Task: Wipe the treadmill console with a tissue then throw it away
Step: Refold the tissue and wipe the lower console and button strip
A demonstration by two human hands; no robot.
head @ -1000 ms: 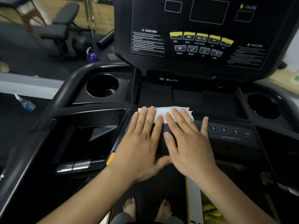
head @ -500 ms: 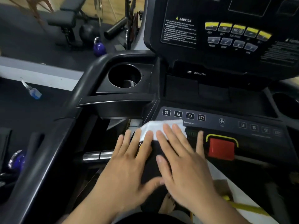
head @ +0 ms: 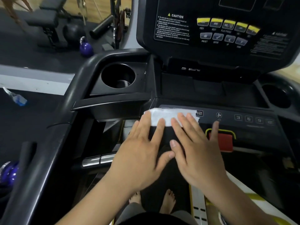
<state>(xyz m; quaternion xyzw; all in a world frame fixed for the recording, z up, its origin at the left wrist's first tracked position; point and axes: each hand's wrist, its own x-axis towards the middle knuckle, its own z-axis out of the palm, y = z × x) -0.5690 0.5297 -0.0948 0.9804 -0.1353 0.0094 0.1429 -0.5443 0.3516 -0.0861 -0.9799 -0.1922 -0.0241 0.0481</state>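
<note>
A: The belt (head: pixel 168 179) underfoot, console (head: pixel 243 129) strip ahead, cup holder (head: pixel 107 85) to its left, purple kettlebell (head: pixel 86 48) on the gym floor beyond.
B: Both flat — left hand (head: pixel 141 155) and right hand (head: pixel 196 153), fingers straight, pressing the white tissue (head: pixel 168 116) onto the console's numbered buttons.

Console (head: pixel 211 52) reads CAUTION; keys (head: pixel 248 119) show 3, 6, 9.
</note>
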